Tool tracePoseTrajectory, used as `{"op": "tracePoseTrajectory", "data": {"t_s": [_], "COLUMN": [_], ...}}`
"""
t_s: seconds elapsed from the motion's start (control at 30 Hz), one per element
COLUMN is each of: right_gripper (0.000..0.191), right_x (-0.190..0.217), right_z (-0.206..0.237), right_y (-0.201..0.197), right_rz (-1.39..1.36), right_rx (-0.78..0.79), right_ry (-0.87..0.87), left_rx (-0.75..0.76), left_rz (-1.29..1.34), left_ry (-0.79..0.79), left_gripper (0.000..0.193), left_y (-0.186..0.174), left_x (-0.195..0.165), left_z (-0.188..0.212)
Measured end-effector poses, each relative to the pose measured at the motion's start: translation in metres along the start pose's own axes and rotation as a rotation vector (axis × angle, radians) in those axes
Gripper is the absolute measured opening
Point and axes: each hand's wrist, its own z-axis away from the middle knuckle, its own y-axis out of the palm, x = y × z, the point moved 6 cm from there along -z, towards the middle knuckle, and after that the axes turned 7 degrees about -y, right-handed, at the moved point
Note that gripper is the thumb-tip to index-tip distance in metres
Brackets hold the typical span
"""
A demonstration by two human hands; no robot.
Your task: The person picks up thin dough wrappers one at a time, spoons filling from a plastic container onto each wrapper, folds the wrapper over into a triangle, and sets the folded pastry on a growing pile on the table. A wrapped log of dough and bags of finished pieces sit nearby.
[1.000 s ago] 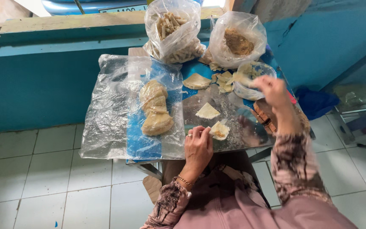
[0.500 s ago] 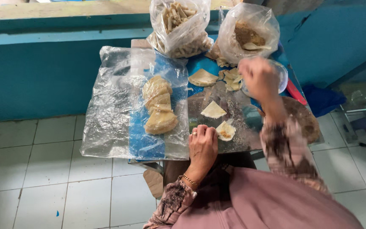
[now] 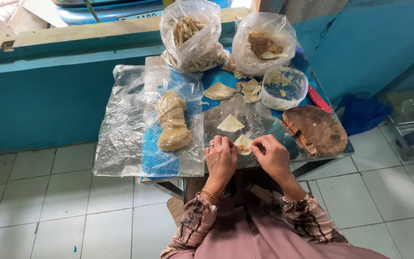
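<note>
My left hand (image 3: 221, 156) and my right hand (image 3: 271, 155) meet at the near edge of the small blue table (image 3: 312, 72). Between their fingertips lies a pale dough wrapper (image 3: 243, 144) with a dab of brown filling on it, and both hands pinch its edges. A flat triangular wrapper (image 3: 230, 123) lies just beyond it. A clear plastic bowl (image 3: 283, 88) with filling smears stands at the far right. A stack of round wrappers (image 3: 171, 122) rests under clear plastic to the left.
Two plastic bags stand at the back: one with rolled sticks (image 3: 193, 36), one with brown filling and a spoon (image 3: 263, 43). More wrapper pieces (image 3: 219, 90) lie mid-table. A round wooden board (image 3: 318, 129) and a red-handled tool (image 3: 318, 99) are at the right. White floor tiles surround the table.
My right hand has come back from the bowl at the far right to the wrapper at the near edge. My left hand stayed on the wrapper. The camera has tilted closer.
</note>
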Motion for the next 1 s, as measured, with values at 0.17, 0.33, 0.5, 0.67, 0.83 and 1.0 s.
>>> {"op": "tracePoseTrajectory", "data": {"t_s": [0.17, 0.33, 0.5, 0.67, 0.83, 1.0], "right_gripper": [0.024, 0.013, 0.015, 0.022, 0.023, 0.018], "right_x": [0.01, 0.001, -0.004, -0.007, -0.009, -0.005], "right_z": [0.008, 0.003, -0.001, 0.002, 0.002, 0.003], "right_y": [-0.006, 0.003, 0.007, 0.01, 0.013, 0.012], "right_rz": [0.211, 0.081, -0.018, -0.102, -0.116, -0.114], "right_rx": [-0.174, -0.093, -0.059, -0.061, -0.068, -0.105], "right_ry": [-0.188, -0.073, -0.02, 0.031, 0.054, 0.032], "left_rx": [-0.002, 0.041, 0.045, 0.066, 0.046, 0.051], "left_rz": [-0.069, -0.045, 0.032, -0.051, -0.027, 0.015], "left_ry": [-0.006, 0.001, 0.017, -0.006, 0.008, 0.005], "left_gripper": [0.02, 0.018, 0.022, 0.019, 0.014, 0.013], "left_y": [0.005, 0.012, 0.01, 0.006, 0.008, 0.009], "left_x": [-0.002, -0.002, -0.002, 0.004, 0.004, 0.002], "left_z": [0.003, -0.002, -0.001, 0.0, -0.005, -0.005]}}
